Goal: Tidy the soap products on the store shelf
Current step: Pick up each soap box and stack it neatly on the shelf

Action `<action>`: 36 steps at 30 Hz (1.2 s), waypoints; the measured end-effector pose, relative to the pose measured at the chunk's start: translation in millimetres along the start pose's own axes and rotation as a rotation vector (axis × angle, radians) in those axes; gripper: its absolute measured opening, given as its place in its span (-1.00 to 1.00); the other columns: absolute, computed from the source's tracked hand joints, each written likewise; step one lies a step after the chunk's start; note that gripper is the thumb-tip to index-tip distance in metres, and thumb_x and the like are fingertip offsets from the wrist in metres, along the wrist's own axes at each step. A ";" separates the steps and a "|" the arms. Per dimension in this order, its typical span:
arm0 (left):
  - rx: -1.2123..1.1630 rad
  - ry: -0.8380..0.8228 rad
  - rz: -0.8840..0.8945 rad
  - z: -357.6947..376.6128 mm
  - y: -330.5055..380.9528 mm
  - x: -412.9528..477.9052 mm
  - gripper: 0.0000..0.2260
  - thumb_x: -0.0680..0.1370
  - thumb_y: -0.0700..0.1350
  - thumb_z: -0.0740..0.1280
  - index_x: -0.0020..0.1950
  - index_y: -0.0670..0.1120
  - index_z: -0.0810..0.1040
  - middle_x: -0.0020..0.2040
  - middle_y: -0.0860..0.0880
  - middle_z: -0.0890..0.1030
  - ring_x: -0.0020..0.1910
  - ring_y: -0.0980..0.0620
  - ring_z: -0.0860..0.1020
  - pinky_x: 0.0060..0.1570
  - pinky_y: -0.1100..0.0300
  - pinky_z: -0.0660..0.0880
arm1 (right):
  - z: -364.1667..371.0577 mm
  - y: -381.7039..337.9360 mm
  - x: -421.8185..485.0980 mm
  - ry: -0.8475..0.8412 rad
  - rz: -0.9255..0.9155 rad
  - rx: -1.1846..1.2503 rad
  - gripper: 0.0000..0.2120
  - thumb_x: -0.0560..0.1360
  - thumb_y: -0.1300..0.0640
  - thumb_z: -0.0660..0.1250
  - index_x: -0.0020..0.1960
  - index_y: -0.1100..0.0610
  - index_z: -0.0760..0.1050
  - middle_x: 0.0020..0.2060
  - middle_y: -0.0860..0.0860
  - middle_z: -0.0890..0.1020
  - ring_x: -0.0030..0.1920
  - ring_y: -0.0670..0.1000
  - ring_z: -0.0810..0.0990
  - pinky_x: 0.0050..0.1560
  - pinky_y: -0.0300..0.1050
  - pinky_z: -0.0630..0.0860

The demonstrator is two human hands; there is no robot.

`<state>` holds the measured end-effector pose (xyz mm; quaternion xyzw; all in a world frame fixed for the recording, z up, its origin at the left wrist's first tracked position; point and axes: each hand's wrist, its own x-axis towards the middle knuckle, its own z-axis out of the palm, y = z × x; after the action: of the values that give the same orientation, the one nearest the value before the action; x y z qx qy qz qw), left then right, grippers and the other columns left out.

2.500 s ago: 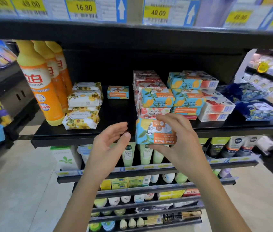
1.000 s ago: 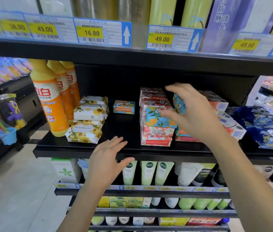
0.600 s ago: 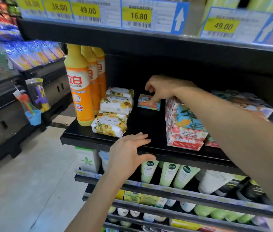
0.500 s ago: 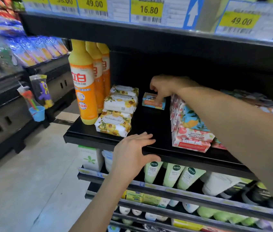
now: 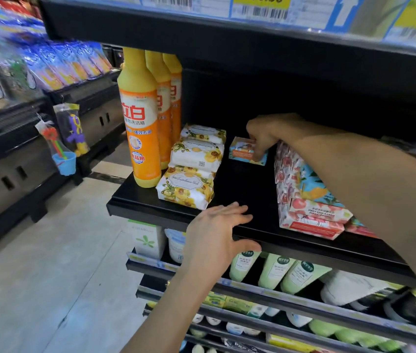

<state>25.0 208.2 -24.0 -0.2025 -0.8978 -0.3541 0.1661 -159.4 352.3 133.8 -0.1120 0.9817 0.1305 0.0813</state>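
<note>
A small blue and orange soap box [image 5: 243, 150] lies alone far back on the black shelf [image 5: 242, 189]. My right hand [image 5: 268, 133] reaches deep in and its curled fingers grip that box from above. To its right stands a stack of pink and blue soap boxes [image 5: 303, 197], partly hidden by my right forearm. Left of the lone box lie three white soap packs with yellow flowers [image 5: 194, 166], stacked front to back. My left hand [image 5: 217, 233] hovers at the shelf's front edge, fingers spread, holding nothing.
Three orange detergent bottles [image 5: 140, 118] stand in a row at the shelf's left end. Green tubes [image 5: 273, 271] fill the shelf below. Price tags [image 5: 260, 3] line the shelf above. A side rack [image 5: 56, 67] with blue packets stands left across the floor.
The camera has moved closer. My right hand has stayed on the small box at the back and closed its fingers round it. My left hand remains at the shelf edge.
</note>
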 end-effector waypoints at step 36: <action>-1.151 -0.087 -0.443 -37.1 41.4 -66.3 -0.66 0.50 -0.10 0.50 0.27 -0.04 0.62 0.11 -0.10 0.73 0.15 -0.06 0.69 0.05 0.14 0.64 | 159.0 -47.5 -274.7 0.636 -0.172 1.046 -0.33 0.44 0.21 0.58 0.47 -0.08 0.43 0.32 -0.20 0.41 0.43 -0.10 0.39 0.36 -0.23 0.40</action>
<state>107.9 193.4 -4.0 -0.0824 -0.5895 -0.7992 -0.0838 137.0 405.8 22.9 -0.1695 0.8793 -0.4149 -0.1611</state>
